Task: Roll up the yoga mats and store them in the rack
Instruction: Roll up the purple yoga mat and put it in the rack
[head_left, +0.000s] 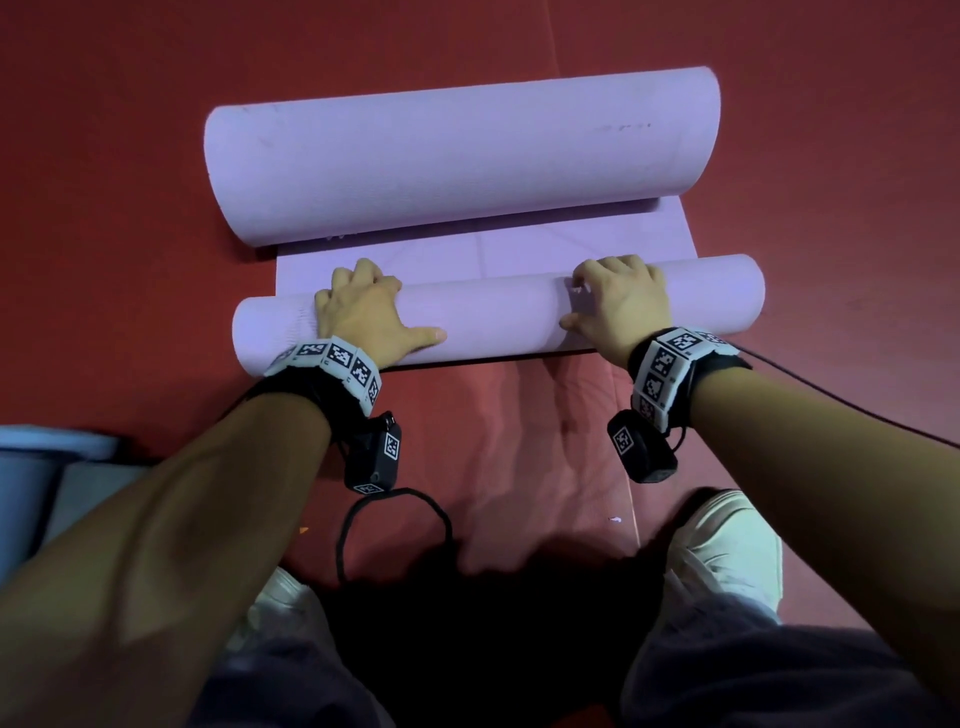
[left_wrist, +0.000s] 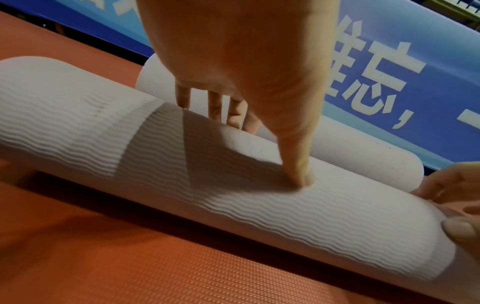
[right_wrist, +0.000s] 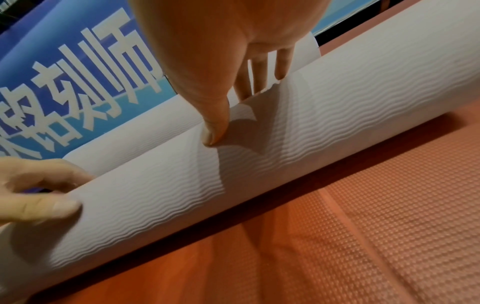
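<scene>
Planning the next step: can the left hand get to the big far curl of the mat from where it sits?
Probably yes. The left hand grips the near roll, and only a bare flat strip of mat lies between it and the far curl. Nothing stands in the way, though it would have to let go first.

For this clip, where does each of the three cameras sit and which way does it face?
Head: worn on the head, looking down at the purple mat on the red floor; both forearms, left hand, right hand and shoes show.
Left wrist: looks along the left hand at the near roll; right fingers at the edge.
Right wrist: looks along the right hand at that roll; left fingers at the edge.
Both wrist views share the roll and a blue banner.
</scene>
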